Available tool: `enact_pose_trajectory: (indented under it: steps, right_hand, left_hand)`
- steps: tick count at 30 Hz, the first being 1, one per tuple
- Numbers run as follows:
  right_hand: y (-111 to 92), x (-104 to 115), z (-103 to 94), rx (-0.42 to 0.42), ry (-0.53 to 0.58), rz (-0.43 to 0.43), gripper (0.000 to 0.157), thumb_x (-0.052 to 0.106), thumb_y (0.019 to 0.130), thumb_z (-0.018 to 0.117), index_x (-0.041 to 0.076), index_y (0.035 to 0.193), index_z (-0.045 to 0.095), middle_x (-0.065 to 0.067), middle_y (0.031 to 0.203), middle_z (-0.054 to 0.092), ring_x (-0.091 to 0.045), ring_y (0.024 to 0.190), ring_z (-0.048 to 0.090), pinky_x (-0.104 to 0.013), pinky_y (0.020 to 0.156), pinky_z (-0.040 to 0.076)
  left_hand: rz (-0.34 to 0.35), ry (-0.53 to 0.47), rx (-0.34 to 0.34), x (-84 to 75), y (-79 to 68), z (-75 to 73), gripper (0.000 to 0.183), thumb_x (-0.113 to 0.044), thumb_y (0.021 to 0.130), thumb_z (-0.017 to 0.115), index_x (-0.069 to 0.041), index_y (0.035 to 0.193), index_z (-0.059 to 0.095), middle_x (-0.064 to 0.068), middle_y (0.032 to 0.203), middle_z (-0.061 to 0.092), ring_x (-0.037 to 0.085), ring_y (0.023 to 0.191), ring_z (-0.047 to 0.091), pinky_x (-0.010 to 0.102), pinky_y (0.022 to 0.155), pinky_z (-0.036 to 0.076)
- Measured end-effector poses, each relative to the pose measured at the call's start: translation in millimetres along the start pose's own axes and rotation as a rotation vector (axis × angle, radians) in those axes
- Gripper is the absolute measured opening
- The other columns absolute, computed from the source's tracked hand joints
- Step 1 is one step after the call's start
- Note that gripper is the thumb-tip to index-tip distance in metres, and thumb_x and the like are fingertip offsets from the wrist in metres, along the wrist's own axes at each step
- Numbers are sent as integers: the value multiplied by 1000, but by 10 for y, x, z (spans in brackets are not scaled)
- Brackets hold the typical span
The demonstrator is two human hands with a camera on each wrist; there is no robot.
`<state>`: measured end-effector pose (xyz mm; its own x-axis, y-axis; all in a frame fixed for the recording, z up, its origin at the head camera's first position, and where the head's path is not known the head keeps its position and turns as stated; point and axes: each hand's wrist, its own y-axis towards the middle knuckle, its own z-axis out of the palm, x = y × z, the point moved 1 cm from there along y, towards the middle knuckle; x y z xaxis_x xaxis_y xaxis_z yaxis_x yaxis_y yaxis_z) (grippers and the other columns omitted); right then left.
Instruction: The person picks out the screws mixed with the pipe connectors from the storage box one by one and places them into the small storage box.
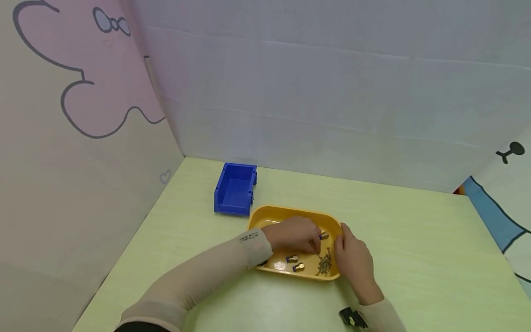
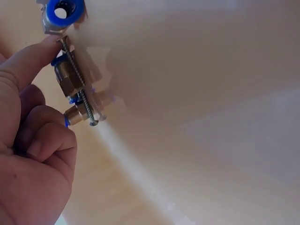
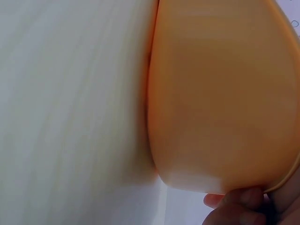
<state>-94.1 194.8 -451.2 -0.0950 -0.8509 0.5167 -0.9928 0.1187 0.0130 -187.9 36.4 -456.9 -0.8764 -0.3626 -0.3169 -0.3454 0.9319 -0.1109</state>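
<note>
A yellow tray (image 1: 274, 210) holds several brass push-in fittings with blue collars (image 1: 298, 267) and a loose pile of screws (image 1: 325, 264) at its right end. My left hand (image 1: 294, 233) reaches down into it, fingers curled. In the left wrist view its fingertip meets the head of a screw (image 2: 72, 58), which it seems to pinch; the far side of the pinch is hidden. Fittings (image 2: 69, 79) lie right behind that screw. My right hand (image 1: 356, 258) grips the tray's right rim, thumb on the inner side, fingers (image 3: 234, 211) outside.
An open blue bin (image 1: 235, 189) stands behind the tray's left end. A small black object (image 1: 352, 318) is beside my right wrist. The pale green table (image 1: 415, 240) meets a covered wall at the back and a side wall at left.
</note>
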Motion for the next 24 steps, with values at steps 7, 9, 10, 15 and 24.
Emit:
enact_pose_trajectory:
  steps: [7, 9, 10, 15, 24]
  right_hand:
    - [-12, -7, 3, -6, 6, -6, 47, 16, 104, 41, -5, 146, 42, -6, 57, 45, -17, 45, 40, -31, 43, 34]
    - [-10, -7, 8, -10, -4, -12, 47, 16, 104, 41, -5, 146, 42, -5, 56, 45, -16, 44, 40, -31, 42, 34]
    - [-8, -9, 11, -10, -10, -14, 48, 16, 104, 42, -5, 146, 43, -5, 56, 44, -16, 44, 39, -30, 42, 33]
    - [1, -4, 22, -10, -34, -23, 48, 17, 103, 41, -5, 146, 44, -3, 53, 42, -15, 41, 37, -29, 40, 33]
    - [18, -5, 7, -11, -41, -2, 48, 18, 103, 41, -3, 146, 43, -7, 60, 50, -17, 45, 44, -31, 41, 36]
  left_hand:
    - [17, -10, -22, -10, 38, 0, 10, -23, 92, 72, -28, 93, 80, -21, 90, 69, -7, 81, 57, 10, 78, 45]
    - [10, -62, -33, 4, 44, -11, 10, -23, 93, 71, -28, 93, 79, -21, 89, 68, -7, 79, 57, 10, 77, 45]
    - [7, -98, -40, 12, 47, -19, 10, -24, 94, 70, -27, 93, 79, -21, 89, 67, -7, 77, 57, 10, 76, 45]
    - [-58, -236, -120, 34, 9, -132, 12, -26, 96, 69, -25, 98, 80, -20, 91, 67, -7, 76, 58, 11, 74, 46]
    - [-292, -330, -322, 85, -186, -434, 10, -29, 93, 72, -24, 95, 81, -17, 92, 68, 2, 83, 59, 22, 78, 48]
